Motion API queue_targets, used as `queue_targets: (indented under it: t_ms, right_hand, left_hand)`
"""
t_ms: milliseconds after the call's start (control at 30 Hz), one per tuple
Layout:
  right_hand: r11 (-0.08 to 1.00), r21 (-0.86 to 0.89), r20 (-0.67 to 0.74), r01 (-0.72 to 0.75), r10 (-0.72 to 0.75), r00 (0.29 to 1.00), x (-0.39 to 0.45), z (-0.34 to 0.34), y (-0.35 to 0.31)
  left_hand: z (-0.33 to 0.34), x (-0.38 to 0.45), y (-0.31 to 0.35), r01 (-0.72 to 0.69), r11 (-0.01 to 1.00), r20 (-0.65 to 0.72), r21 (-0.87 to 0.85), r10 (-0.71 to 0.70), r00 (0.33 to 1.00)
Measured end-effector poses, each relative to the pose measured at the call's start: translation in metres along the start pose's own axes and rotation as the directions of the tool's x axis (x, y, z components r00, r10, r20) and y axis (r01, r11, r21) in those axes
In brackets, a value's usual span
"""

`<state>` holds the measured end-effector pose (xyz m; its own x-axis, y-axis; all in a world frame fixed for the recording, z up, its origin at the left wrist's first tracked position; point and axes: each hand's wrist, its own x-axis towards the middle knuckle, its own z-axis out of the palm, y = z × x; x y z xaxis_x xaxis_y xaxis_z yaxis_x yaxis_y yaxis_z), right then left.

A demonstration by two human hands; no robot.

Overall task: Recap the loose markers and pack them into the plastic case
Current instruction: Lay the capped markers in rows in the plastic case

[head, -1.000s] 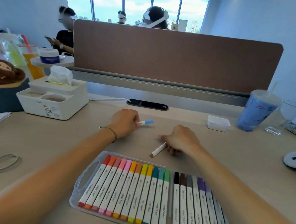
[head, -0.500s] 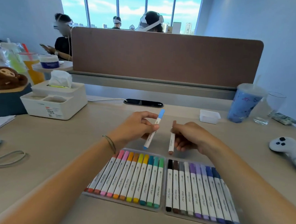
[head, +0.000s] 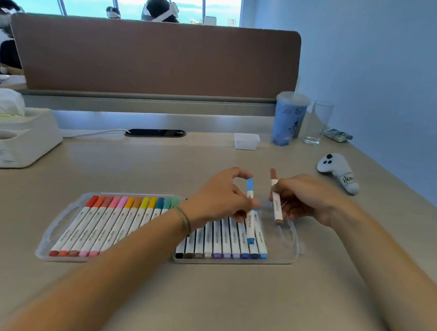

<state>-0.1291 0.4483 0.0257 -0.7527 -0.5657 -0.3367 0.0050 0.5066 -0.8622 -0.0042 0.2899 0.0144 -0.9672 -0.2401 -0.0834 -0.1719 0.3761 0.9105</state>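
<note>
The left hand (head: 219, 194) pinches a light-blue marker (head: 250, 210) between thumb and curled fingers, holding it nearly upright with its lower end over the right half of the plastic case (head: 293, 249). The right hand (head: 303, 198) grips a brown marker (head: 275, 197) in curled fingers, also close to upright, just beside the blue one but apart from it, above the bare slot at the case's right end. The open clear case lies flat on the beige desk (head: 203, 305), each half lined with a row of white-barrelled markers; the left forearm crosses the middle and hides part of both rows. A thin bracelet (head: 184, 218) circles the left wrist. The barrels carry small print that looks like "marker", though blurred. Further right lies a white controller (head: 336, 171) with green handwriting too small to read. Behind stand a blue lidded cup (head: 288, 118), an empty glass (head: 318, 123), a small white tub (head: 246, 141) and, at far left, a white tissue box (head: 17, 132) before the brown divider (head: 155, 59).
</note>
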Motion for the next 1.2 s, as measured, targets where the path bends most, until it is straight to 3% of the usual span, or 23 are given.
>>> queue_targets:
  t_ms: [300,500,667,800,933,1067,1200]
  right_hand:
    - [0.999,-0.038,0.020,0.036,-0.035,0.999,-0.005,-0.003,0.012]
    - [0.995,-0.097,0.024,0.028,-0.026,0.999,-0.004,-0.005,0.014]
    - [0.997,-0.068,0.063,0.021,-0.017,0.998,-0.004,-0.010,0.017]
    - [0.999,-0.051,0.133,0.020,-0.013,0.991,-0.006,-0.014,0.018]
    - [0.994,-0.102,0.181,0.029,-0.010,0.983,-0.013,-0.013,0.018]
    - [0.979,-0.195,0.116,0.061,-0.039,0.992,-0.015,-0.006,0.018]
    - [0.945,-0.291,-0.036,0.152,-0.169,0.985,-0.014,0.002,0.016]
  left_hand:
    - [0.040,0.016,-0.002,-0.006,0.934,-0.121,0.356,0.053,0.991]
    - [0.043,0.012,0.001,-0.024,0.746,-0.098,0.665,0.120,0.988]
    - [0.039,-0.008,0.001,-0.085,0.679,0.027,0.730,0.096,0.995]
    - [0.039,-0.013,-0.003,-0.069,0.568,0.009,0.820,0.109,0.994]
    - [0.041,-0.014,-0.013,-0.089,0.551,0.003,0.830,0.154,0.988]
    - [0.039,-0.012,-0.019,-0.069,0.546,-0.004,0.835,0.132,0.991]
    - [0.037,-0.006,-0.021,-0.014,0.511,-0.053,0.859,0.116,0.992]
